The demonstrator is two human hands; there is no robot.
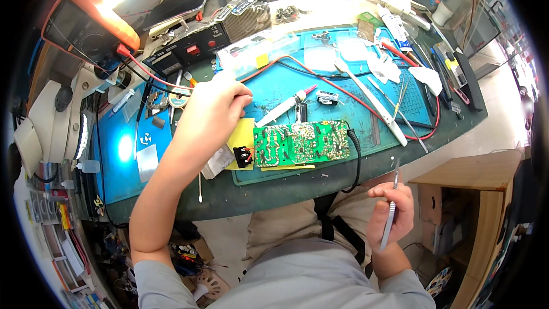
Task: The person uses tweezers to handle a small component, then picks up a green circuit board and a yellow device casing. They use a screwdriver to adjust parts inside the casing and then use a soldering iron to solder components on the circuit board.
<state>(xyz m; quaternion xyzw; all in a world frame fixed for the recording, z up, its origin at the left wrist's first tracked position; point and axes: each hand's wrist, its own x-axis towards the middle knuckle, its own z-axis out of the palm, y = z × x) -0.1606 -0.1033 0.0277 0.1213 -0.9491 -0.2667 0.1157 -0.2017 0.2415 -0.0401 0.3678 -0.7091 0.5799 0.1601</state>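
Observation:
My right hand [405, 210] is closed round a pair of metal tweezers [390, 226], tips up, in front of the bench's near edge. My left hand [218, 102] is raised over the left part of the blue mat, its fingers curled in. Whatever those fingers hold, if anything, is hidden. Just below and right of this hand lies a green circuit board [302, 144], with a black socket [243, 156] at its left end and a black cable [355, 151] at its right. Yellow sheets [242, 133] show under the board's left side. A syringe [286, 106] and a capacitor [327, 98] lie behind it.
An orange multimeter [86, 33] stands at the back left, its red lead [337, 84] looping across the mat. A white stick-like tool [372, 103], crumpled tissue [426, 79] and hand tools lie to the right. A cotton swab [200, 189] rests near the front edge.

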